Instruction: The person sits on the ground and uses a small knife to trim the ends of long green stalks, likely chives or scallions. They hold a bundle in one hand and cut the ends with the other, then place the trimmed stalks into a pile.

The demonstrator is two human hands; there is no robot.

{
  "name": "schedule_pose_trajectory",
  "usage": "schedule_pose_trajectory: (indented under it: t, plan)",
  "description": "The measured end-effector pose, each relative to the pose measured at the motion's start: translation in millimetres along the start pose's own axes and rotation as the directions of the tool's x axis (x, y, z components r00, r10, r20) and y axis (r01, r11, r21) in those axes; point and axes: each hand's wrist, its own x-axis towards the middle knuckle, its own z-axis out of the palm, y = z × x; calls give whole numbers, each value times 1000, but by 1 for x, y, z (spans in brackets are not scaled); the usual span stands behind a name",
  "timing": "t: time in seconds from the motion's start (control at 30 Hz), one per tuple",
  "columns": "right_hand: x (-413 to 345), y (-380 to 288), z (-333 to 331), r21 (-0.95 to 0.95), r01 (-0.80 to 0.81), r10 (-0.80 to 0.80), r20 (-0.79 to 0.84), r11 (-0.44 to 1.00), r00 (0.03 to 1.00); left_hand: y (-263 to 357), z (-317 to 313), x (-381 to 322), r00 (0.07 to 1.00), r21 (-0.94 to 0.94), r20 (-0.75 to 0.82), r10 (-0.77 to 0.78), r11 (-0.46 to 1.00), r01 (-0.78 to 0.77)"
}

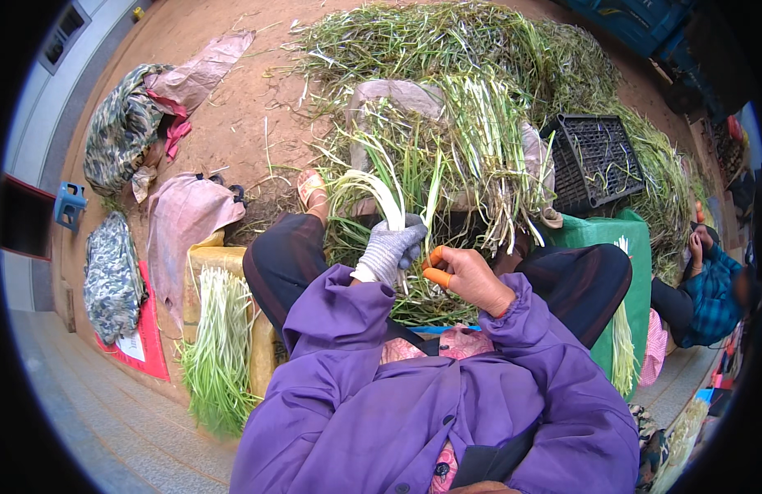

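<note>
My left hand, in a grey-and-white knit glove, grips a small bunch of pale scallion-like stalks with white stems and green leaf ends fanning up and left. My right hand wears orange finger covers on thumb and forefinger. These pinch the lower end of a single green stalk, just right of the gloved fingers. Beyond both hands, a heap of untrimmed stalks with brownish roots lies on a cloth-covered support. Loose leaf scraps lie below the hands, between my knees.
Bundled white-stemmed stalks lie on a yellow sack at left and a green sack at right. A black plastic crate stands beyond the right knee. Cut greens spread behind. Another person sits at far right; a blue stool stands far left.
</note>
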Motion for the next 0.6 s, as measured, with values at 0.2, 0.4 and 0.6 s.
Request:
schedule_pose_trajectory:
  t: [0.2, 0.4, 0.6]
  plan:
    - [11, 8, -11, 407, -169, 145, 88, 898, 985, -3, -1, -1, 1000, -23, 0, 25, 999, -25]
    - [38, 18, -19, 743, -188, 291, -10, 643, 957, -2, 3, -4, 998, -7, 67, 22, 1000, -22]
    - [40, 23, -12, 850, -134, 264, -6, 510, 964, -6, 0, 0, 999, -68, -6, 35, 997, -35]
